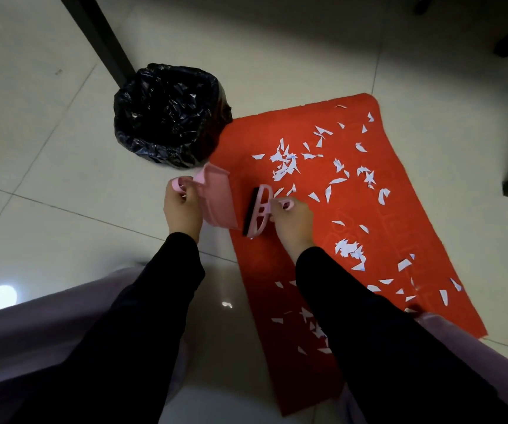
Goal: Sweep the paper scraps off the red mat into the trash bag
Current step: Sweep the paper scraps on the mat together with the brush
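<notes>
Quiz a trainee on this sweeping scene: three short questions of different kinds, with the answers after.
1. True or false: the left hand holds the pink dustpan.
2. Where does the trash bag stand? A: on the floor by the far left corner of the red mat. B: in the middle of the mat. C: beside the right sleeve.
3. Fill in: the right hand grips a pink ____ with a black edge.
Key: 1 true; 2 A; 3 brush.

left grip (182,212), right grip (292,223) curled (black sleeves)
</notes>
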The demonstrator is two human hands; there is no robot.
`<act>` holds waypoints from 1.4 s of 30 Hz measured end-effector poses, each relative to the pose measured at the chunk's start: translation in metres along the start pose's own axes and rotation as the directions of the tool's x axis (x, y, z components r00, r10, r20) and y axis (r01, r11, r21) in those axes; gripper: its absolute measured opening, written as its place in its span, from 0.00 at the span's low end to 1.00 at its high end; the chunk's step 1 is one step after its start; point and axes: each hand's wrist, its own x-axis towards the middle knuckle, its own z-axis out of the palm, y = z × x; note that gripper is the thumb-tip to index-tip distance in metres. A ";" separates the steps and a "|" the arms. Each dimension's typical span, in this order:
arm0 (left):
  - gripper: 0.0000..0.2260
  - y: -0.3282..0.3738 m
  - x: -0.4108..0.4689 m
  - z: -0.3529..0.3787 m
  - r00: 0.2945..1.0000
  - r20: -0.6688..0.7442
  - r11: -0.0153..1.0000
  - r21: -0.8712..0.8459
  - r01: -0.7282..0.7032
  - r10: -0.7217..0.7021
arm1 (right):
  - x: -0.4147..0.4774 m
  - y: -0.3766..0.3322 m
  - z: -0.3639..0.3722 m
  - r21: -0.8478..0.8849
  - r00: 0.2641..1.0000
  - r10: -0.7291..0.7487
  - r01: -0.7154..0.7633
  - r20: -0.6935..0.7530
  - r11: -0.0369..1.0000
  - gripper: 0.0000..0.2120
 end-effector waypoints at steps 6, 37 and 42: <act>0.06 -0.004 -0.004 0.003 0.999 0.043 0.999 0.052 -0.013 0.011 | -0.004 0.016 0.013 -0.082 0.994 0.008 0.000 0.105 0.997 0.10; 0.10 -0.009 -0.015 0.019 0.996 0.090 0.984 0.173 -0.029 0.014 | -0.005 0.025 -0.013 -0.131 0.994 -0.030 0.044 0.109 0.990 0.12; 0.10 -0.008 -0.018 0.021 0.996 0.092 0.985 0.173 -0.025 0.009 | 0.004 0.038 -0.034 -0.190 0.999 0.040 -0.037 0.013 0.981 0.21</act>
